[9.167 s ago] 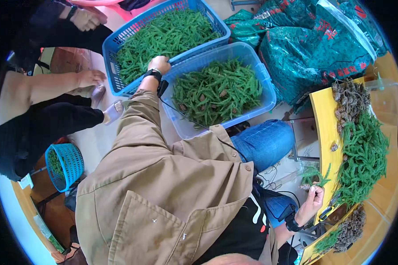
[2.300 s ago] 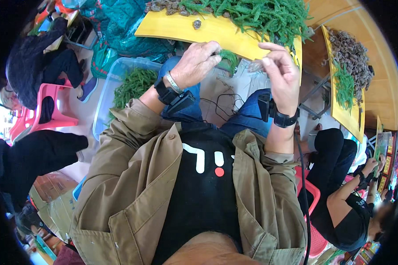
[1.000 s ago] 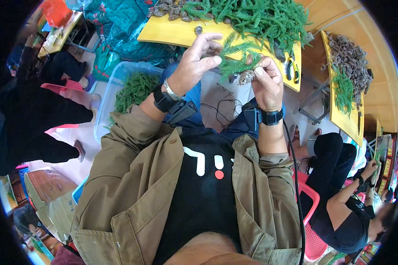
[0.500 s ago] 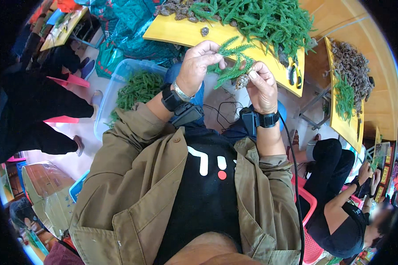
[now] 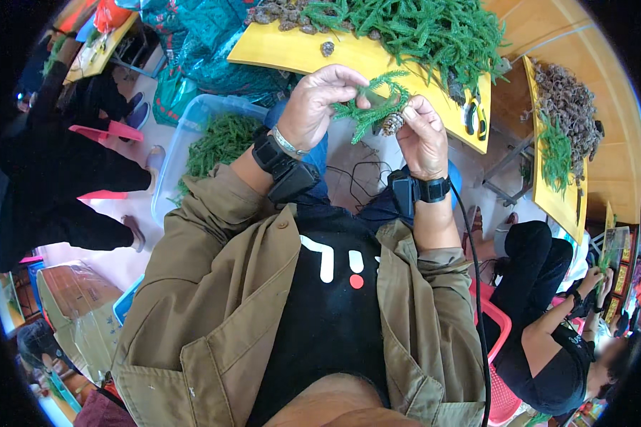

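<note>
Both hands raised closer, left hand (image 5: 319, 103) pinching feathery green sprig (image 5: 369, 107), right hand (image 5: 421, 135) gripping scaly brown cone (image 5: 392, 124)

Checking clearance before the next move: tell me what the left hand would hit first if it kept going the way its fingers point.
The left hand points toward the green sprig it already pinches; past that, probably the right hand with the pine cone, though depth is unclear.

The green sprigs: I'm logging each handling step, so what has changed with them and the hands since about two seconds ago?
The left hand and right hand, empty-looking then, have taken up green sprigs from the yellow table and drawn together in front of it. A small pine cone now sits at the right hand's fingers. Unchanged: the sprig heap on the table and the clear tub of greenery at the left.
</note>
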The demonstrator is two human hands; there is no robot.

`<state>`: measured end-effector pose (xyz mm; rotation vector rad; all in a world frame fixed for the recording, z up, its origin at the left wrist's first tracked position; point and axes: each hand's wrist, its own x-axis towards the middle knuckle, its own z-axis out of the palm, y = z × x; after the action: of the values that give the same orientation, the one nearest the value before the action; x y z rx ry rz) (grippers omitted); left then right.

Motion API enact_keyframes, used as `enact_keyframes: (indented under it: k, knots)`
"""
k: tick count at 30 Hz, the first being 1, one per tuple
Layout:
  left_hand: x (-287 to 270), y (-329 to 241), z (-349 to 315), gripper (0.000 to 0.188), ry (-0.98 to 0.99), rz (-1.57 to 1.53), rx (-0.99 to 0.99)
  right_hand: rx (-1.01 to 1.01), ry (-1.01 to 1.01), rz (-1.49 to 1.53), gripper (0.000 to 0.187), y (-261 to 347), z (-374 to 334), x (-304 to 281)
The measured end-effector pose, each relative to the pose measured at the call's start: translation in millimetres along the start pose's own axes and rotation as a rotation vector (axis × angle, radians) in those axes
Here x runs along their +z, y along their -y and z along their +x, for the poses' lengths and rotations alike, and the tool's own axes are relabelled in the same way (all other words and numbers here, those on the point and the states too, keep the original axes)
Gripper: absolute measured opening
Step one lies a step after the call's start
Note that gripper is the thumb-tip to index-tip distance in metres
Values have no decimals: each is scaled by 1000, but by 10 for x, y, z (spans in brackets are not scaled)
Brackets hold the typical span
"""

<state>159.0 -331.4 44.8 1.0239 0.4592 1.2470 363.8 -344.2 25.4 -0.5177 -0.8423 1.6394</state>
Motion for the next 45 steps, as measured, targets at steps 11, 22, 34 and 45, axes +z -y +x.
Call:
enact_keyframes:
  k: [11, 22, 34, 45]
  knots:
    - [85, 6, -26, 14, -152, 287, 53, -249, 57, -498, 10, -61, -57, 120]
    - [-127, -4, -28, 23, 58, 460, -45, 0, 37, -195, 7, -91, -31, -50]
    - [4, 97, 21, 30, 40, 38, -31, -91, -23, 47, 5, -48, 28, -78]
    - [27, 120, 0, 19, 48, 174, -30, -75, -25, 69, 6, -101, 48, -67]
